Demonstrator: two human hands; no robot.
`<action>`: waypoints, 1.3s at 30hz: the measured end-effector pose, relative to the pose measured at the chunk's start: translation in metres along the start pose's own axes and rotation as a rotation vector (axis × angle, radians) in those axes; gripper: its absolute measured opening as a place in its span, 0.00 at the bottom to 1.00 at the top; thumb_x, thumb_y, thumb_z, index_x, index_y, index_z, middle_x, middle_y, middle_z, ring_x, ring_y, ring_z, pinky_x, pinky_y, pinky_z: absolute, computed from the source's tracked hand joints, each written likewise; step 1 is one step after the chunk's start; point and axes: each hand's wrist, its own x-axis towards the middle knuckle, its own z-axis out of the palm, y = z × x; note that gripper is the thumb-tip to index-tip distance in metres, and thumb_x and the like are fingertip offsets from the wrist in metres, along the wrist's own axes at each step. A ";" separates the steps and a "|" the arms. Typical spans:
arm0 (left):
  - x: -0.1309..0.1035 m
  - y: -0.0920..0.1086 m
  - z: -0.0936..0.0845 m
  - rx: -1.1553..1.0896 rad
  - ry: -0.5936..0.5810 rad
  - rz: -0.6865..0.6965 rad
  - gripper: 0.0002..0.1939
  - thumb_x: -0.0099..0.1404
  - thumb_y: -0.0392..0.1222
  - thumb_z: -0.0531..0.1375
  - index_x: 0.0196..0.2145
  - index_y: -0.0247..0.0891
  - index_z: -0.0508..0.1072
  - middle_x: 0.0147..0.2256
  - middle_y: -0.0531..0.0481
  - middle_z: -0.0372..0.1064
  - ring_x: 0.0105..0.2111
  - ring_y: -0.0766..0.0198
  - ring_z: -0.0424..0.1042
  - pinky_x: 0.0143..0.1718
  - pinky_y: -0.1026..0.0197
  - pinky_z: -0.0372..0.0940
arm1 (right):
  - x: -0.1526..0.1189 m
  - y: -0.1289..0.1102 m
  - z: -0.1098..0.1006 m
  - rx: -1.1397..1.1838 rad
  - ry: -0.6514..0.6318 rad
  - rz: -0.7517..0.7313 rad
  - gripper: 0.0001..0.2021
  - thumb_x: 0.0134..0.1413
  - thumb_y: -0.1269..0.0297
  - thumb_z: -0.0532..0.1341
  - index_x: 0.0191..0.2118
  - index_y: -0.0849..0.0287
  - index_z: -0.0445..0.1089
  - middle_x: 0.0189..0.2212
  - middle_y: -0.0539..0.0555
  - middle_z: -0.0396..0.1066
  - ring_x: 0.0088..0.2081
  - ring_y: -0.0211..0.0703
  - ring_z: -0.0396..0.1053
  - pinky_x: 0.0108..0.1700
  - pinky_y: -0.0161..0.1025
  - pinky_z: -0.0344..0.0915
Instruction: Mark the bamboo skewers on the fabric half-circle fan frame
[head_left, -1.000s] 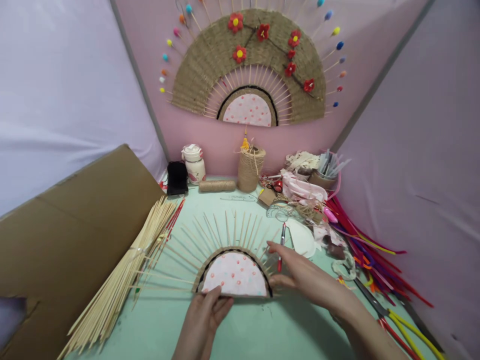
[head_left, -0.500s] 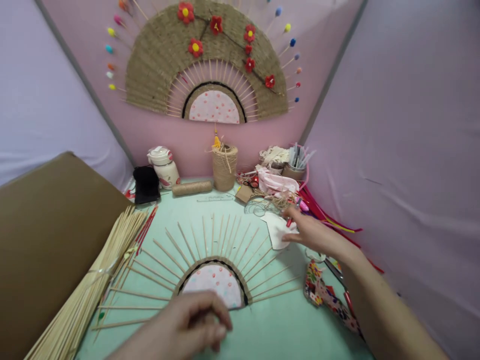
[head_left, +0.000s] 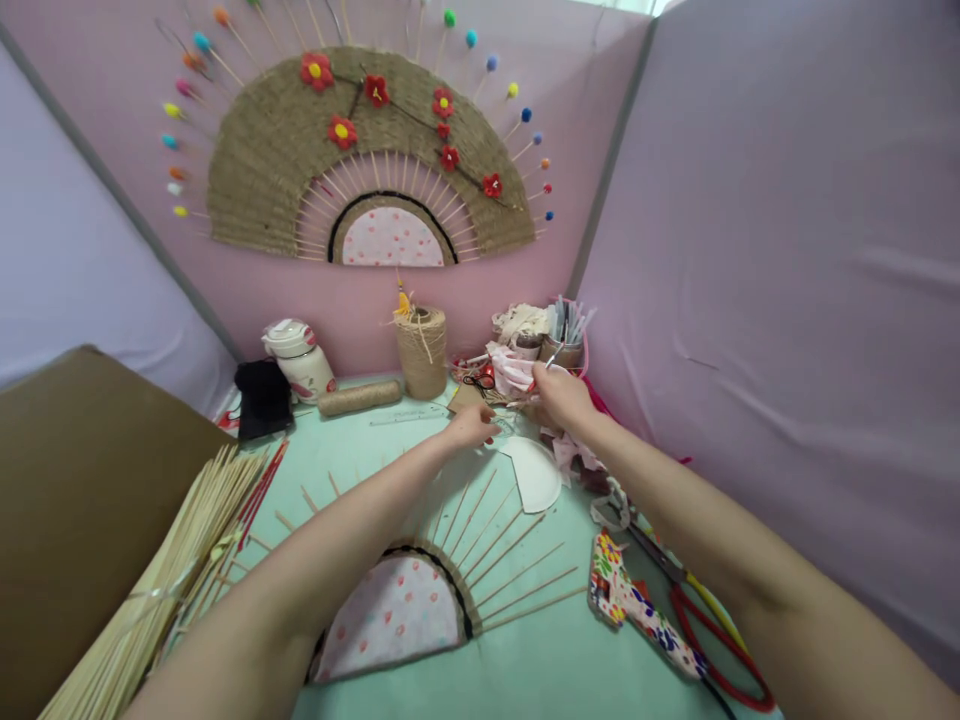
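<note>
My right hand (head_left: pixel 564 397) is over the supply pile at the back right, closed on a slim pen-like tool (head_left: pixel 553 356) with a red part and a greyish tip pointing up. I cannot make out its exact kind. My left hand (head_left: pixel 472 426) reaches to the twine scraps beside a brown card piece (head_left: pixel 465 398), fingers apart, holding nothing I can see. Just in front lies a white rounded paper piece (head_left: pixel 537 474). Below my left forearm is a half-round fan base (head_left: pixel 397 610) with spotted fabric, black braid and radiating sticks, partly hidden by that arm.
A floral glue gun (head_left: pixel 611 580) and red-handled scissors (head_left: pixel 712 640) lie at the right. Bundled sticks (head_left: pixel 165 570) and a brown board (head_left: pixel 97 480) occupy the left. A twine spool (head_left: pixel 422 352), twine roll (head_left: pixel 360 397) and white bottle (head_left: pixel 300 360) stand behind. A finished fan (head_left: pixel 367 140) hangs on the wall.
My left hand has moved from above the fan base forward to the supply pile. My right hand has moved back off the white paper, still with the slim tool. The view has shifted.
</note>
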 end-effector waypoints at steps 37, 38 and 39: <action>-0.116 0.031 -0.139 -1.089 0.215 0.120 0.10 0.60 0.39 0.60 0.41 0.36 0.70 0.41 0.44 0.73 0.25 0.72 0.68 0.23 0.70 0.59 | 0.075 -0.111 -0.194 0.876 0.669 -0.395 0.10 0.40 0.76 0.60 0.29 0.56 0.60 0.25 0.46 0.64 0.28 0.36 0.64 0.34 0.38 0.61; -0.121 0.028 -0.145 -1.144 0.140 0.071 0.10 0.63 0.43 0.59 0.39 0.34 0.71 0.39 0.42 0.73 0.25 0.71 0.68 0.22 0.70 0.60 | 0.075 -0.118 -0.190 0.896 0.647 -0.403 0.11 0.39 0.77 0.61 0.29 0.56 0.60 0.25 0.46 0.64 0.28 0.36 0.63 0.34 0.37 0.60; -0.125 0.027 -0.150 -1.190 0.068 0.021 0.14 0.64 0.48 0.57 0.38 0.33 0.71 0.38 0.41 0.73 0.25 0.70 0.68 0.21 0.69 0.60 | 0.075 -0.126 -0.186 0.912 0.623 -0.407 0.12 0.38 0.78 0.61 0.29 0.56 0.60 0.24 0.46 0.63 0.27 0.36 0.63 0.33 0.37 0.60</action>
